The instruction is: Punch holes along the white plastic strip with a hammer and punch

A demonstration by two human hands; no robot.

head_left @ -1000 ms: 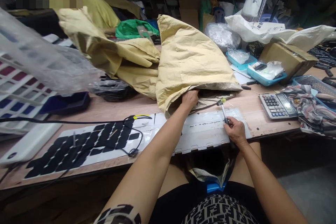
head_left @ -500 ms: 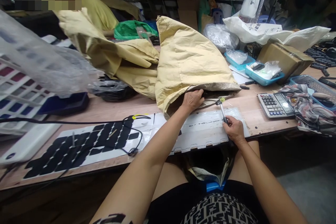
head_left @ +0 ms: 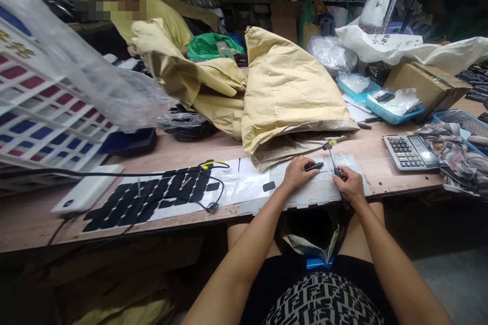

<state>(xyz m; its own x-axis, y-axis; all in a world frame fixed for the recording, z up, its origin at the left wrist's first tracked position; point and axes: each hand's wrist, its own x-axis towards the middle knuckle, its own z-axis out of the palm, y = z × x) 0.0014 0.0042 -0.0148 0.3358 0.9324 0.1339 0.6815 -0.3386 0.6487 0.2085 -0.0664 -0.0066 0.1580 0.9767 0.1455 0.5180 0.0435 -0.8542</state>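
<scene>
My left hand [head_left: 298,173] is closed on a small black piece [head_left: 315,166], its fingers low over the white board [head_left: 324,188] at the table's front edge. The piece is slim and dark; I cannot make out its kind. My right hand [head_left: 349,185] grips the dark handle of a small hammer [head_left: 334,156], its head pointing up and away, with a yellow-green bit at the top. Just beyond both hands lies a tan paper sack [head_left: 293,91], its mouth open toward me. Left of my left hand, one black rounded tab [head_left: 269,186] rests on white sheeting.
Rows of black pieces [head_left: 152,193] and a looped cable [head_left: 211,206] lie at left, near a white crate [head_left: 46,106] and a navy tray [head_left: 129,141]. At right are a calculator [head_left: 409,152], blue baskets [head_left: 394,109] and a cloth [head_left: 453,157]. A person in yellow [head_left: 163,18] is across the table.
My left hand has come out of the sack's mouth and down to the board with a small black piece. The right hand keeps the hammer. The view has shifted left.
</scene>
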